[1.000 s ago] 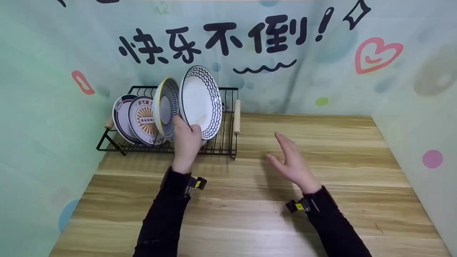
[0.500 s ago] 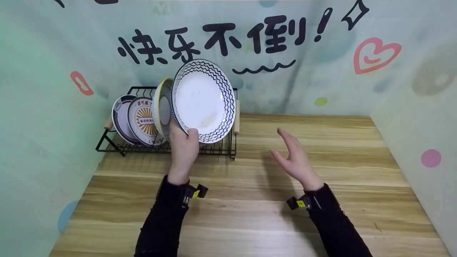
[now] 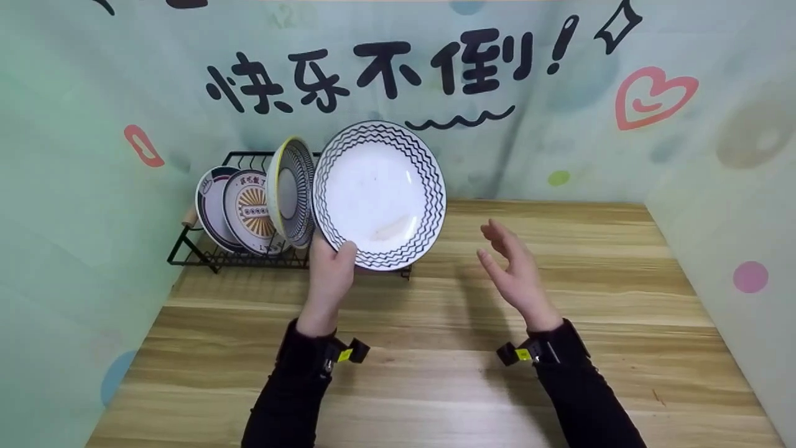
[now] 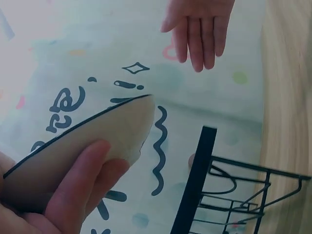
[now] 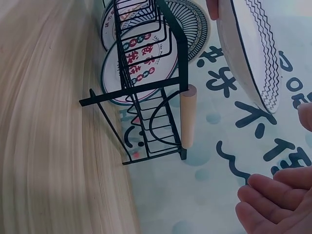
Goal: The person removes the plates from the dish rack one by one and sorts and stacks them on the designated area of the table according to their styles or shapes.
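In the head view my left hand (image 3: 329, 277) grips the lower left rim of a white deep plate (image 3: 376, 193) with black zigzag lines round its edge. The thumb lies on its inner face; in the left wrist view, fingers (image 4: 83, 180) lie along the pale underside. The plate is tilted up, its inside towards the head camera, with a brownish smear low on it. It overlaps the right part of a black wire dish rack (image 3: 249, 261). To the right, my right hand (image 3: 516, 277) is apart from the plate, fingers extended, holding nothing.
A yellow-rimmed bowl (image 3: 291, 193) and two patterned plates, one with an orange sunburst (image 3: 254, 211), stand in the rack. A plate with red characters (image 5: 146, 58) shows there in the right wrist view. Printed cloth walls (image 3: 559, 143) enclose the wooden table (image 3: 435, 386).
My left hand has lifted the deep plate out of the rack, turned its face towards the head camera and brought it right and nearer. My right hand has shifted slightly right.
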The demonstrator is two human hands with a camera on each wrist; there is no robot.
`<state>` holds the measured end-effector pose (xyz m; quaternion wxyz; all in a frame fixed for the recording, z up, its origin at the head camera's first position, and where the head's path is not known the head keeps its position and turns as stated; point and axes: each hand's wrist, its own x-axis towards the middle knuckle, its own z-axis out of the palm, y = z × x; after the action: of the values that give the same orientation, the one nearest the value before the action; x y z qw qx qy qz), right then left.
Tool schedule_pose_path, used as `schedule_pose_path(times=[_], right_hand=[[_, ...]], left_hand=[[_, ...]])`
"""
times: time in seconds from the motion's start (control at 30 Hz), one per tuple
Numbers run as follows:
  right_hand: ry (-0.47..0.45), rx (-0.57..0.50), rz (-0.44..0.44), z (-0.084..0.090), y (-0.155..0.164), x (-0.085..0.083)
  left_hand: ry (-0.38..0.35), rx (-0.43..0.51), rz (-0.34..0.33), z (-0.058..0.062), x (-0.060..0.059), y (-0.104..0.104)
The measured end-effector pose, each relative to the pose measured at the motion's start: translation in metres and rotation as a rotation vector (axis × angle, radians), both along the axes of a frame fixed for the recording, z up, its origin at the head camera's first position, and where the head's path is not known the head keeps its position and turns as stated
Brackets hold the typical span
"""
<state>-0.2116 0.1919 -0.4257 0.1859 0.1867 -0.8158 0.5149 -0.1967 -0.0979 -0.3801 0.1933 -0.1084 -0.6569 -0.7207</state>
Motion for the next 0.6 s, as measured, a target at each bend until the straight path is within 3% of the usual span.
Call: schedule_pose_path(times=[0.6], right_hand=[[-0.065, -0.145, 0.055, -0.005, -0.006, 0.002]], left_hand=[[-0.024, 0.014, -0.152, -0.024, 0.008, 0.019]])
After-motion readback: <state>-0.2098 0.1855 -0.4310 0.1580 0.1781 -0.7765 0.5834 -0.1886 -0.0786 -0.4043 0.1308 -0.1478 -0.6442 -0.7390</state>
